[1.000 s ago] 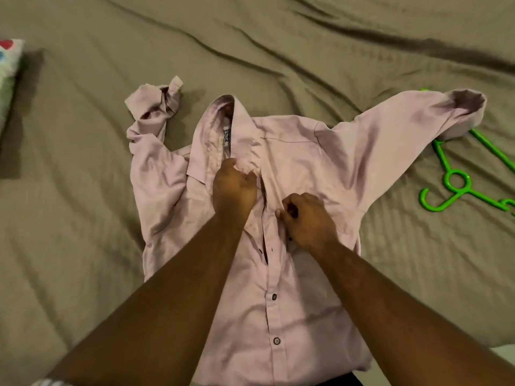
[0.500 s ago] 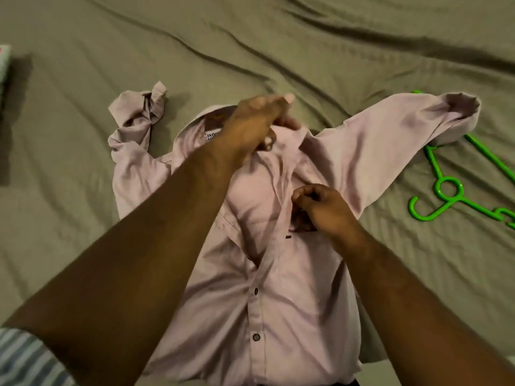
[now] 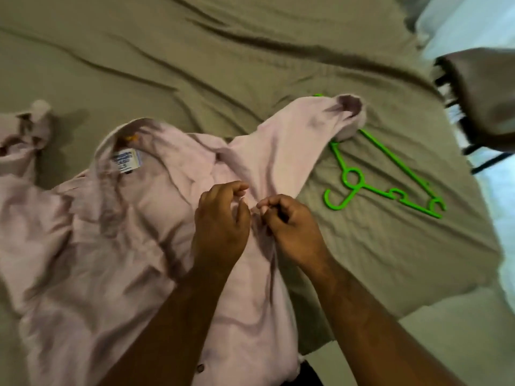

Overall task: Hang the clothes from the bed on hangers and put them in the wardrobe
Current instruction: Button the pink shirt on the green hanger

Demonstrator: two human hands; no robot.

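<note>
A pale pink button shirt lies spread on the bed, its front opened at the top so the inside of the collar and a white label show. One sleeve reaches to the right and its cuff lies over a green plastic hanger. My left hand and my right hand meet at the shirt's right front edge. Each pinches the pink fabric there between thumb and fingers. The other sleeve is bunched at the far left.
An olive-green bedsheet with creases covers the bed. The bed's corner and edge run along the right, with pale floor beyond. A dark chair or stool stands off the bed at the upper right.
My left hand came down from the collar to the shirt's right front edge beside my right hand. The shirt's upper front now lies open, and the view has shifted right.
</note>
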